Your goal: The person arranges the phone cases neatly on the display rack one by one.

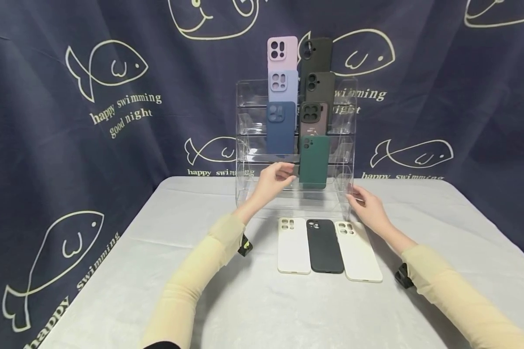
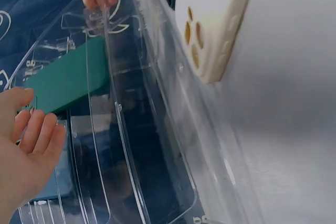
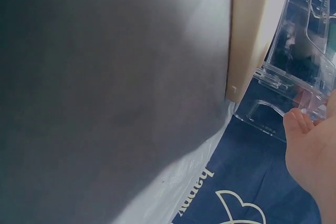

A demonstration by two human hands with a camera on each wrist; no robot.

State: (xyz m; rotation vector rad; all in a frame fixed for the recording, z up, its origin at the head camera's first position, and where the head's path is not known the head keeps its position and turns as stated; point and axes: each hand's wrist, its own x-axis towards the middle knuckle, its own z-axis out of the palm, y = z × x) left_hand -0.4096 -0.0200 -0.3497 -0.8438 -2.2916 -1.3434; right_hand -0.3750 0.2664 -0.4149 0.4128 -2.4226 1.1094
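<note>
A clear tiered display rack [image 1: 262, 196] stands on the table with phone cases in two columns. My left hand [image 1: 276, 178] is in front of its lower tiers, fingers loosely bent and holding nothing, just left of a green phone case [image 1: 314, 162]. In the left wrist view, the fingertips overlap the end of that green case [image 2: 79, 74]. My right hand [image 1: 368, 207] grips the rack's right side edge near the bottom. A dark blue phone case [image 1: 281, 133] sits above the left hand. Over the green case is a brownish phone case with a black frame [image 1: 313, 127].
In front of the rack lie a white phone case [image 1: 294, 247], a black phone case [image 1: 325, 248] and another white phone case [image 1: 360, 254]. Higher tiers hold light blue [image 1: 283, 89], pink [image 1: 288, 63] and black cases [image 1: 323, 89]. A fish-print curtain [image 1: 113, 145] hangs behind the table [image 1: 253, 310].
</note>
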